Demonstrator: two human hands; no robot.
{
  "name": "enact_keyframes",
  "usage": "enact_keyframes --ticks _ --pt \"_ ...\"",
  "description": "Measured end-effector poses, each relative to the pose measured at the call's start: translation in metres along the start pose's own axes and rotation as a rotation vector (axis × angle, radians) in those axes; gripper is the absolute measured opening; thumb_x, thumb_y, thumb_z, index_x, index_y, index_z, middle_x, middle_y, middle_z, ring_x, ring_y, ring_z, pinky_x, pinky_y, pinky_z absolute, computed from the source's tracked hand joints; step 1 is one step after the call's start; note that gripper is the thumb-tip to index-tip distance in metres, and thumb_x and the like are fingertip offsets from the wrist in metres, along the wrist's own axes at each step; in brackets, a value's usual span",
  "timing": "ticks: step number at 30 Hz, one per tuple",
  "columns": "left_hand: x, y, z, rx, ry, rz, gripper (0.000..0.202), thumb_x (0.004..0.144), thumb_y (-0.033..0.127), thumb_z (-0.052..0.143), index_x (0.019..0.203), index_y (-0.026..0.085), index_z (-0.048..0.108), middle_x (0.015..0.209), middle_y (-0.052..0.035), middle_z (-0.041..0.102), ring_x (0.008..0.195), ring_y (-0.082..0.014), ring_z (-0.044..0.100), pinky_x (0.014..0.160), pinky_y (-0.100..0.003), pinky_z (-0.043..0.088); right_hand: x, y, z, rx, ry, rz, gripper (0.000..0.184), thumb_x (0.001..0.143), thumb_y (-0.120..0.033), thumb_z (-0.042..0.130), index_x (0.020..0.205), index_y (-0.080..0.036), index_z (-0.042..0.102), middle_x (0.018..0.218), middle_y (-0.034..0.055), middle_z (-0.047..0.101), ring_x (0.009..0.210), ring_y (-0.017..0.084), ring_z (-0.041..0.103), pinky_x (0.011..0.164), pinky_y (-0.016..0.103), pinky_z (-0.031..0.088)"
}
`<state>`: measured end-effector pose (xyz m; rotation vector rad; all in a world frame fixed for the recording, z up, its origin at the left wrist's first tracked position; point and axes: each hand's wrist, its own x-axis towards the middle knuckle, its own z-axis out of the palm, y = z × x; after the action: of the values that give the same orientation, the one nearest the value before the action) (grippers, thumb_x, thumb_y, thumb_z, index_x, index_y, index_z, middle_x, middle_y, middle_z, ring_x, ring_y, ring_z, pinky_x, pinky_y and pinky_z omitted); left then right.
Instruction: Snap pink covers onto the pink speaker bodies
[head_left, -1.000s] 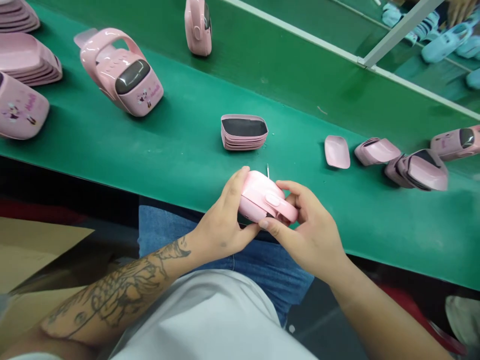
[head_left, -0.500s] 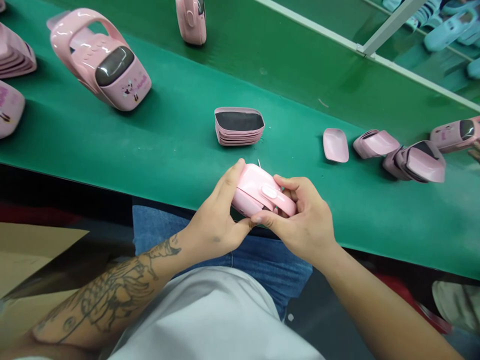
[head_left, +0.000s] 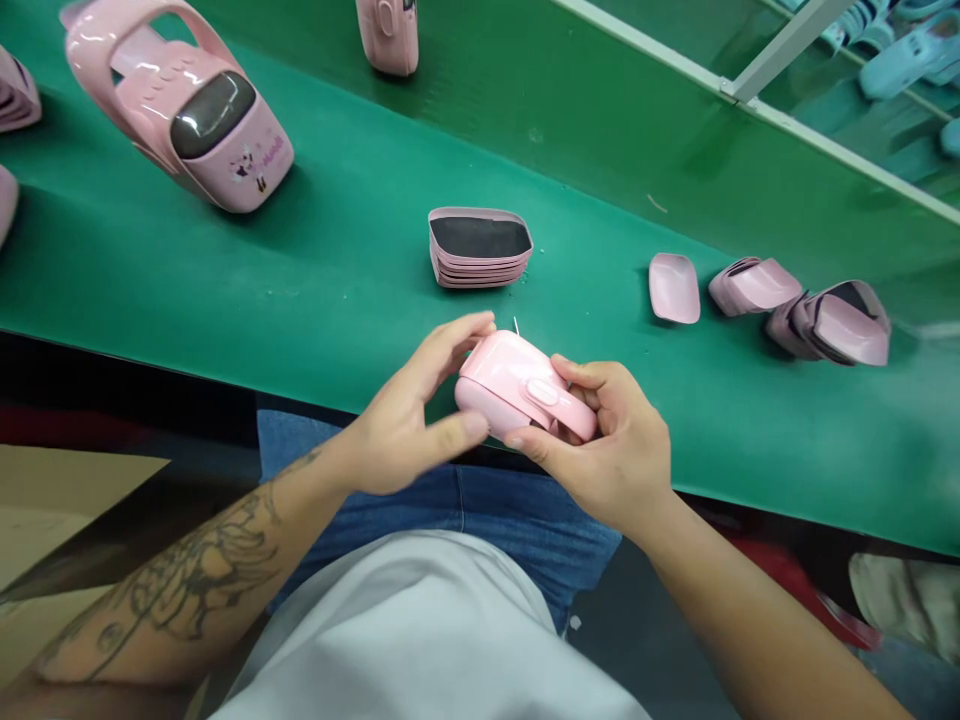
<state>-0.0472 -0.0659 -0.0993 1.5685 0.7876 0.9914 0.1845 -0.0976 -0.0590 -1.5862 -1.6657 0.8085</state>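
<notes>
A glossy pink plastic housing with a loop handle (head_left: 510,385) is held over the near edge of the green bench. My right hand (head_left: 619,440) grips its handle end between thumb and fingers. Beside its other end is my left hand (head_left: 409,415), thumb and fingers spread apart; whether a fingertip still touches the housing I cannot tell. Just beyond them sits a nested stack of pink shells (head_left: 480,250) with a dark window on top. A thin pale pin-like piece (head_left: 516,326) shows behind the housing.
A larger-looking pink handled housing (head_left: 202,110) with a dark window and cartoon print lies at the left. On the right are a single pink cover (head_left: 673,288) and stacked pink shells (head_left: 832,325). A metal frame bar (head_left: 645,40) runs along the back, with blue parts (head_left: 900,60) beyond.
My left hand has loosened and drawn back leftward from the housing, its thumb swinging away. My right hand keeps its hold. The view has shifted slightly.
</notes>
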Motion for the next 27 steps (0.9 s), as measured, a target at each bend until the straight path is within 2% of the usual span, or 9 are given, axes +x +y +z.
enact_keyframes --ticks 3,7,11,15,17,21,27 --pt "0.009 -0.009 -0.014 -0.182 -0.102 -0.048 0.075 0.099 0.047 0.072 0.167 0.033 0.044 0.176 -0.009 0.04 0.159 -0.0377 0.044 0.128 -0.053 0.045 -0.001 0.003 0.0 0.009 -0.009 -0.005 0.071 0.07 -0.066 0.094 0.124 -0.028 0.066 0.113 0.0082 0.081 0.094 0.029 0.081 0.08 0.045 0.068" --pt "0.017 -0.013 -0.013 -0.308 -0.172 -0.056 0.073 0.097 0.044 0.077 0.163 0.03 0.05 0.168 -0.0118 0.052 0.15 -0.0385 0.055 0.122 -0.053 0.051 0.0 0.001 -0.002 -0.017 -0.008 -0.011 0.069 0.069 -0.063 0.095 0.121 -0.028 0.065 0.108 0.0073 0.081 0.09 0.028 0.08 0.081 0.046 0.068" --pt "0.018 -0.012 -0.003 -0.432 -0.135 -0.104 0.07 0.093 0.046 0.079 0.157 0.028 0.056 0.156 -0.013 0.063 0.141 -0.0378 0.063 0.114 -0.05 0.057 0.0 -0.002 -0.005 -0.018 -0.025 -0.009 0.068 0.07 -0.058 0.096 0.123 -0.028 0.064 0.109 0.0073 0.081 0.09 0.028 0.08 0.082 0.046 0.068" --pt "0.016 -0.014 0.004 -0.46 -0.097 -0.135 0.072 0.093 0.053 0.077 0.158 0.03 0.056 0.159 -0.0117 0.061 0.142 -0.0386 0.063 0.115 -0.052 0.057 -0.002 -0.002 -0.005 -0.027 -0.03 0.011 0.07 0.07 -0.059 0.096 0.125 -0.028 0.064 0.108 0.0073 0.081 0.087 0.027 0.08 0.079 0.046 0.068" --pt "0.015 -0.016 0.006 -0.417 -0.058 -0.117 0.072 0.093 0.052 0.078 0.158 0.029 0.057 0.161 -0.0113 0.06 0.143 -0.0393 0.062 0.116 -0.053 0.056 -0.002 -0.001 -0.005 -0.024 -0.033 0.017 0.071 0.071 -0.06 0.095 0.126 -0.028 0.063 0.108 0.0073 0.08 0.086 0.027 0.079 0.079 0.046 0.067" --pt "0.015 -0.018 0.007 -0.31 0.039 -0.028 0.067 0.092 0.045 0.08 0.154 0.025 0.063 0.152 -0.0119 0.068 0.137 -0.0371 0.067 0.116 -0.05 0.056 -0.001 -0.002 -0.006 -0.005 -0.046 0.038 0.07 0.072 -0.06 0.095 0.125 -0.028 0.063 0.104 0.0053 0.08 0.085 0.026 0.078 0.076 0.043 0.066" --pt "0.014 -0.021 0.012 -0.252 0.092 0.031 0.066 0.092 0.045 0.082 0.153 0.025 0.065 0.149 -0.0114 0.071 0.133 -0.0353 0.07 0.114 -0.047 0.056 0.0 -0.007 -0.01 -0.028 -0.073 0.039 0.066 0.076 -0.056 0.093 0.129 -0.029 0.064 0.103 0.0044 0.077 0.083 0.024 0.075 0.071 0.039 0.064"
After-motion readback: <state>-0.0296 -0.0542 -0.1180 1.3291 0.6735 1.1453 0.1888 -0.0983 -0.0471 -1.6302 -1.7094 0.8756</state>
